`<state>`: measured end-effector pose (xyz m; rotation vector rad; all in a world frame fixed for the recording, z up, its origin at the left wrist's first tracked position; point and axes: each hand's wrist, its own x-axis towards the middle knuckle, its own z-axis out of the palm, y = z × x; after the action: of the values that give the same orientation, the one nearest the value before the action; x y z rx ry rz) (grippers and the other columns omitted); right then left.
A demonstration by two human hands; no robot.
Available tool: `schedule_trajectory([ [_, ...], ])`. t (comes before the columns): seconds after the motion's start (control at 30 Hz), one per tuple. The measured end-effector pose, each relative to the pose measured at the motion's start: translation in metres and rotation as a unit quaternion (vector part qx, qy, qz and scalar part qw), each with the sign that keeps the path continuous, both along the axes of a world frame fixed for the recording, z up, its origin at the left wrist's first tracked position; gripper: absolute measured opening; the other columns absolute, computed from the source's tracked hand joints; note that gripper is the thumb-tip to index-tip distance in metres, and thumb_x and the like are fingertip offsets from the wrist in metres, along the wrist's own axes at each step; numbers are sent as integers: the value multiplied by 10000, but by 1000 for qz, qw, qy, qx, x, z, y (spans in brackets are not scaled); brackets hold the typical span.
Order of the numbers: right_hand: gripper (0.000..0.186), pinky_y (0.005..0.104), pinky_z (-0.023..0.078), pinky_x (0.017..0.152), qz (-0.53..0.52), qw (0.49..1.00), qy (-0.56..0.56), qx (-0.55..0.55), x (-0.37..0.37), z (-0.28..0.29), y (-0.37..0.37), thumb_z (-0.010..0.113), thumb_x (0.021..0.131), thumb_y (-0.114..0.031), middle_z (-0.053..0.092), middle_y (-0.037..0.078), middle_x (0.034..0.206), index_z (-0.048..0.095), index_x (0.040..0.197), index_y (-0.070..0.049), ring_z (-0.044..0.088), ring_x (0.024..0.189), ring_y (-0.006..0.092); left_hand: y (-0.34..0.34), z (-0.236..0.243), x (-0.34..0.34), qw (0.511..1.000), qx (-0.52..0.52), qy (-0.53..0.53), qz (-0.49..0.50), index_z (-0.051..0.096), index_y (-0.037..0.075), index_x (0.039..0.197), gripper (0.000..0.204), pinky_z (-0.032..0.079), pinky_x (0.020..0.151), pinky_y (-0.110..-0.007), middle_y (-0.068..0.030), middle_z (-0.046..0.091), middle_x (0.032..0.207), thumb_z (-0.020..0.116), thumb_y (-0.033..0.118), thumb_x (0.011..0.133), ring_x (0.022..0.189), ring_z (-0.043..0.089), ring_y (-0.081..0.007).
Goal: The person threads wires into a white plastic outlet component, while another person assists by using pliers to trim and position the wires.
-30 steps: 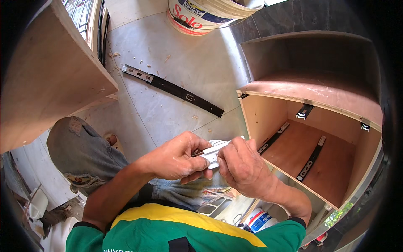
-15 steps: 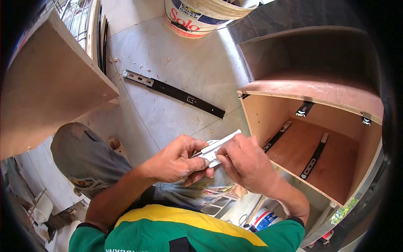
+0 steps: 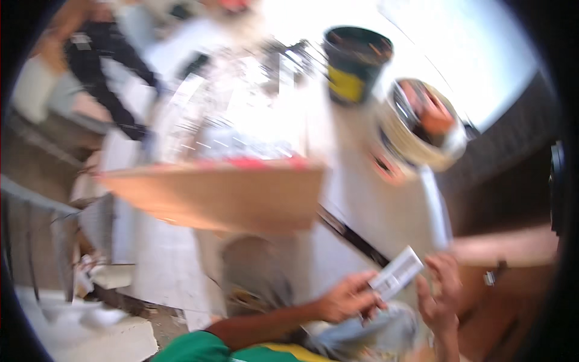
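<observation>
My left hand (image 3: 354, 297) is closed on one end of a white oblong piece (image 3: 397, 273). Faint dark marks run over its face, but blur hides what exactly it is. Just right of the piece, my right hand (image 3: 439, 291) is raised with its fingers apart and nothing visible in them. Beyond the piece, a black drawer slide (image 3: 356, 238) lies on the pale floor, partly hidden by a wooden panel (image 3: 223, 193).
Ahead stand a dark bucket with a yellow patch (image 3: 357, 66) and a whitish bucket (image 3: 422, 123) holding orange and dark items. A brown wooden cabinet (image 3: 500, 295) is at the right. Another person's dark-trousered legs (image 3: 108, 72) show at the far left.
The view has swung left, blurring the picture and bringing in both buckets and the other person. My right hand has let go of the white piece; my left hand keeps it.
</observation>
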<state>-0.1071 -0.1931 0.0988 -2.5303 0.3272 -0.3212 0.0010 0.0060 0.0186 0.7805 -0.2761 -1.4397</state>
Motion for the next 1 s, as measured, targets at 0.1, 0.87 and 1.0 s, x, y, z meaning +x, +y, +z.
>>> schedule_trajectory([
  [0.1, 303, 319, 442, 685, 1, 996, -89, 24, 36, 21, 9, 652, 870, -200, 554, 147, 994, 586, 1081, 8, 547, 856, 225, 12, 1, 14, 999, -21, -18, 40, 432, 0, 1278, 293, 543, 603, -258, -79, 646, 986, 465, 102, 1005, 734, 602, -82],
  [0.87, 611, 399, 475, 991, 322, 744, -486, -326, 322, 197, 144, 630, 871, -49, 383, 104, 1447, 572, 1312, -468, 514, 1209, 311, 40, 0, 28, 992, -40, -61, 102, 541, 22, 1075, 128, 464, 461, -283, -81, 670, 838, 508, 119, 999, 555, 544, -110],
  [1.0, 514, 458, 427, 1029, 387, 717, -541, -209, 343, 163, 185, 672, 859, -216, 389, 108, 1387, 577, 1293, -477, 489, 1189, 296, 48, -6, 25, 998, -18, -50, 44, 445, 30, 1191, 207, 437, 494, -236, -29, 596, 878, 448, 132, 1011, 585, 460, -58],
])
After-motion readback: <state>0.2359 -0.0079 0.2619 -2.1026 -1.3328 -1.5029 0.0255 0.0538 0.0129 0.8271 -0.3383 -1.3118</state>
